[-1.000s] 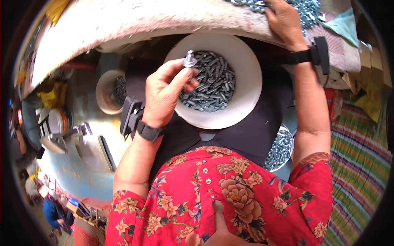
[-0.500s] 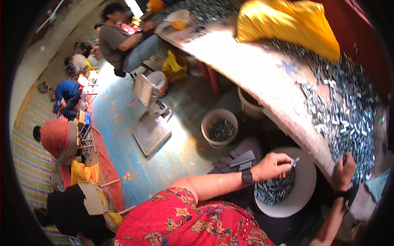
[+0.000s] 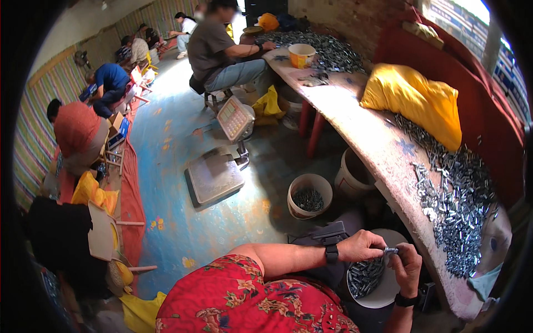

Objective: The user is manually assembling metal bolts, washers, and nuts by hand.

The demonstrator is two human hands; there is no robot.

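Above a white bucket [image 3: 392, 289], my two hands meet at a small shiny metal fastener [image 3: 391, 251]. My left hand [image 3: 360, 246] pinches its left end between thumb and fingers. At the other end, the fingertips of my right hand [image 3: 408, 267] close on it. The fastener lies roughly level, and its exact type is too small to make out. Inside the bucket is a heap of grey metal pieces [image 3: 366, 276]. A loose pile of small metal parts [image 3: 458, 222] covers the table [image 3: 366, 130] to the right of my hands.
A second bucket [image 3: 310, 206] with metal parts stands on the floor, another bucket [image 3: 355, 172] under the table edge. Further off are a platform scale [image 3: 215, 176] and a seated person [image 3: 216, 53] at the table. A yellow sack [image 3: 413, 102] lies on the table; several people sit along the left.
My right hand has left the pile on the table and come over the bucket to the fastener in my left hand. The head view has tilted up, showing more of the room.
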